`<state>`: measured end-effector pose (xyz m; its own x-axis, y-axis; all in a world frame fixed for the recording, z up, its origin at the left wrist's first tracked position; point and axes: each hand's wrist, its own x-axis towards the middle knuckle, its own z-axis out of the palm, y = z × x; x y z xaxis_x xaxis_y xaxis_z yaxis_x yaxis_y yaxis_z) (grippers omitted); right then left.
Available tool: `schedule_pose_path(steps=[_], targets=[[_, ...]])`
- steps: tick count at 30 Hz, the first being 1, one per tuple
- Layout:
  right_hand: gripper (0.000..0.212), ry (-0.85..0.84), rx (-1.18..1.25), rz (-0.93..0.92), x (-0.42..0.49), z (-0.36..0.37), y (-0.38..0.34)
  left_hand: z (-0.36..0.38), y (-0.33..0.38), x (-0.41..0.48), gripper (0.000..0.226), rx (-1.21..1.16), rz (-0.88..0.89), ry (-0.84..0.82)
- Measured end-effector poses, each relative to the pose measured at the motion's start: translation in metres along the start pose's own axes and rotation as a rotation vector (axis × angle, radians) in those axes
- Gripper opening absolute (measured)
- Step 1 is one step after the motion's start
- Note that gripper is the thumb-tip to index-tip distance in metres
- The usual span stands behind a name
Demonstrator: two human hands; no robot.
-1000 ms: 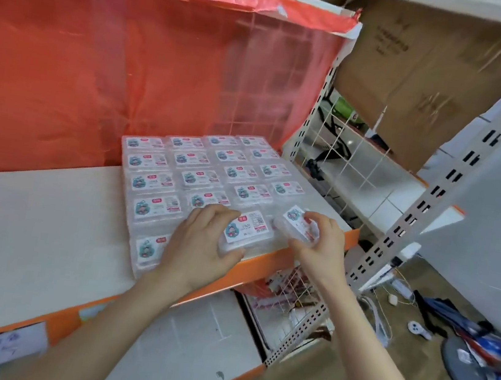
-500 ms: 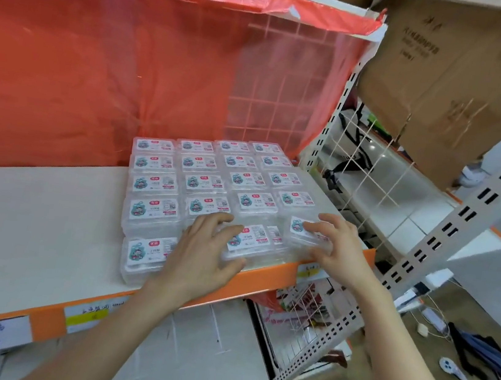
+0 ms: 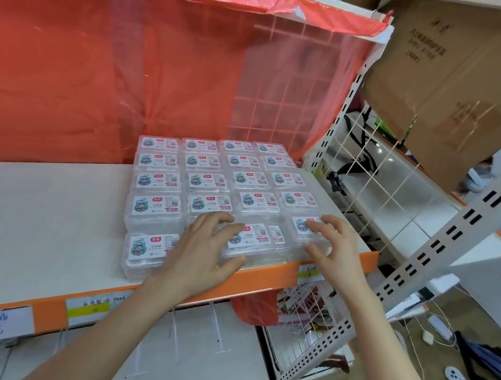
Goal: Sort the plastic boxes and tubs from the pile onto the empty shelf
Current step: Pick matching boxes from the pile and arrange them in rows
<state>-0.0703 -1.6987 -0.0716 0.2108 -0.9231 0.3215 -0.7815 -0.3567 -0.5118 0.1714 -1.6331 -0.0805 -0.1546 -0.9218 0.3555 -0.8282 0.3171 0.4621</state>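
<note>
A: Clear plastic box (image 3: 301, 225) that the right hand (image 3: 335, 250) carried a second ago now sits front-right on the shelf (image 3: 30, 210).
B: Both hands loose, gripping nothing; left hand (image 3: 202, 247) flat on neighbouring box (image 3: 252, 238). Pile next.

Red plastic sheet (image 3: 98, 71) behind; cardboard box (image 3: 450, 89) right.

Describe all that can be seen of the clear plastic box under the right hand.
The box is small, of clear plastic, with rounded corners and a closed lid. Its white label shows a teal cartoon figure. It lies flat at the front right corner of the block of like boxes, near the shelf's orange edge. The right hand rests its spread fingers on its top.
</note>
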Motion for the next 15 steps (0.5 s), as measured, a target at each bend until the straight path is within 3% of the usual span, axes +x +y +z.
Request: schedule_pose_path(steps=[15], targets=[[0.034,-0.002,0.07,0.008,0.0024,0.0005,0.0,0.0038,-0.0046,-0.0016,0.064,0.002,0.061,0.062]])
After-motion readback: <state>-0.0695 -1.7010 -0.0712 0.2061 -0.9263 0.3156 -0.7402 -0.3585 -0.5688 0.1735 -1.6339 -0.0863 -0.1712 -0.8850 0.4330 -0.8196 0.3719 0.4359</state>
